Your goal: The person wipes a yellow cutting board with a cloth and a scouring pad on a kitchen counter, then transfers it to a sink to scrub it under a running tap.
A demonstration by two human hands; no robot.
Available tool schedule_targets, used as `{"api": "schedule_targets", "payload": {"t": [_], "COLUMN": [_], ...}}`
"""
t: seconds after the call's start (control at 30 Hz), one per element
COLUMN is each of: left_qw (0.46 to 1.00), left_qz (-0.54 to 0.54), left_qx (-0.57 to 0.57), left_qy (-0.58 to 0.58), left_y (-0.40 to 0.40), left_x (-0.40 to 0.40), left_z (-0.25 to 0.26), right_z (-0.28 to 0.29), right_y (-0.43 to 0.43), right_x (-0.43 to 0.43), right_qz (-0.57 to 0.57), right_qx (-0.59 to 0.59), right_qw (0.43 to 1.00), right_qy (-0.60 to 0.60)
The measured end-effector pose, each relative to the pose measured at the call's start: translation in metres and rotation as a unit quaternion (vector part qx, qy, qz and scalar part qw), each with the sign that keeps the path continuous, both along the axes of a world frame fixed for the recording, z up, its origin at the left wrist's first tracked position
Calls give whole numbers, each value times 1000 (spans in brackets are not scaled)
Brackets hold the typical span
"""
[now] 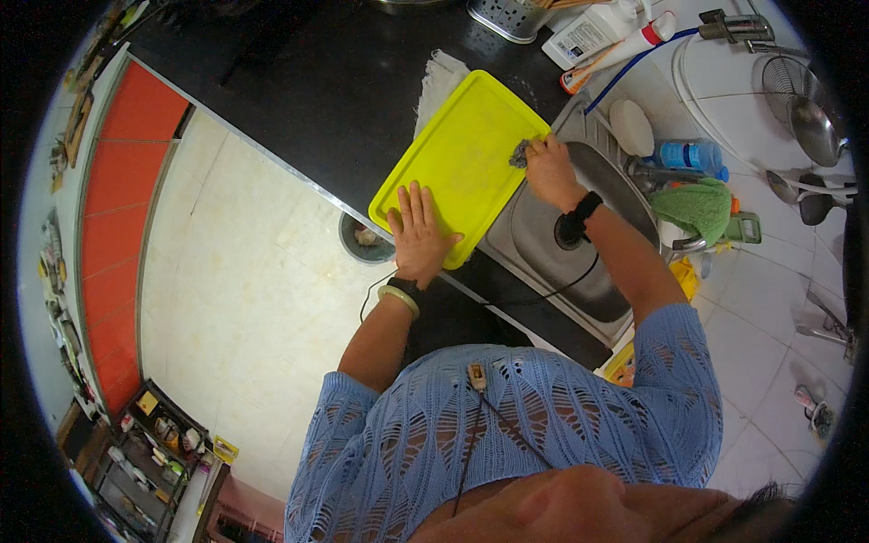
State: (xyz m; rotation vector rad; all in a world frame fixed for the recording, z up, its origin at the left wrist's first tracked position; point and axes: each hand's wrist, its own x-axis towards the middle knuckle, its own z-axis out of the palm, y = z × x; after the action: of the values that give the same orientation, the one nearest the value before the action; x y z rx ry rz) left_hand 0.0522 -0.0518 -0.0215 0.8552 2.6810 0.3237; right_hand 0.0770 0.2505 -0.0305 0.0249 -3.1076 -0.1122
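Observation:
A bright yellow-green plastic tray or lid (461, 156) with a raised rim lies across the black countertop (305, 88), its right side by the stainless steel sink (543, 237). My left hand (421, 234) presses flat on its near left end, fingers spread. At its right edge, my right hand (551, 170) grips a grey scouring pad (520, 155), which rests against the tray's surface. Part of the pad is hidden under my fingers. A white cloth (440, 81) lies partly beneath the tray's far left edge.
A perforated metal utensil holder (509, 19), a white bottle (587, 37) and a red-capped tube (624, 51) stand behind the sink. A green cloth (692, 210) and a blue-labelled plastic bottle (689, 156) sit right of it. A waste bin (363, 241) is on the floor below the counter edge.

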Motion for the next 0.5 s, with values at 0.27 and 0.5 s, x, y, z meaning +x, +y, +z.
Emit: {"api": "schedule_targets", "payload": {"t": [0.27,0.5], "left_qw": [1000,999], "left_qz": [-15,-28], "left_qx": [-12,-34], "left_qy": [-4,8], "left_y": [2,0], "left_x": [-2,-3], "left_z": [1,2], "right_z": [-2,5], "right_y": [6,-47], "right_x": [-17,-86], "right_qz": [-97,-180], "right_qx": [-14,-37], "right_qw": [994,980], "right_qy": [-47,-74]}}
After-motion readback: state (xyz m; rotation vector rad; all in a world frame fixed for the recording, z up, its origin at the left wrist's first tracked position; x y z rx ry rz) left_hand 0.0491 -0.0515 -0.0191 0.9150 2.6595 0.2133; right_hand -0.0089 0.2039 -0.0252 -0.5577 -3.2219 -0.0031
